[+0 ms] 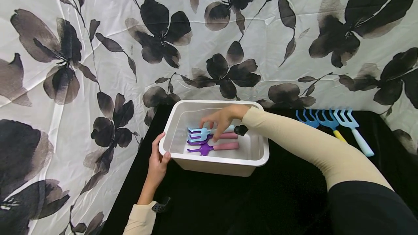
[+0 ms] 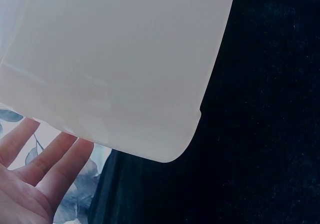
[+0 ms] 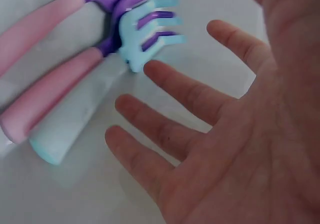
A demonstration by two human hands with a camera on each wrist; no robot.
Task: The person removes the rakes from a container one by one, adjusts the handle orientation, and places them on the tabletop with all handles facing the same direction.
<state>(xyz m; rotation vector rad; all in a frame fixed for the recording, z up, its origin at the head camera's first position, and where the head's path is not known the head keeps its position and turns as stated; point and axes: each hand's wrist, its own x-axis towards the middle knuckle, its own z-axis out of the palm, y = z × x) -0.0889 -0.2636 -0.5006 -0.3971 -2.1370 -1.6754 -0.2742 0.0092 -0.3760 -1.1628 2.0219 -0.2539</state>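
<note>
A white plastic bin (image 1: 213, 168) has my left hand (image 1: 157, 164) at its near left corner, thumb at the rim and fingers along the outer side. Inside lie a light blue hand fork (image 1: 200, 134) and two purple hand forks with pink handles, one nearer me (image 1: 226, 146), the other (image 1: 230, 135) partly under the light blue one. Over them reaches my right hand (image 1: 224, 119), fingers spread and loosely bent. In the right wrist view, its fingertips (image 3: 159, 69) hang beside the light blue tines, with nothing held.
To the right on the black cloth (image 1: 287, 191) lie a blue hand fork (image 1: 308, 119), a blue one with a yellow handle (image 1: 328, 122) and a light blue one (image 1: 354, 130). A flowered white curtain (image 1: 196, 46) hangs behind the bin and down the left side.
</note>
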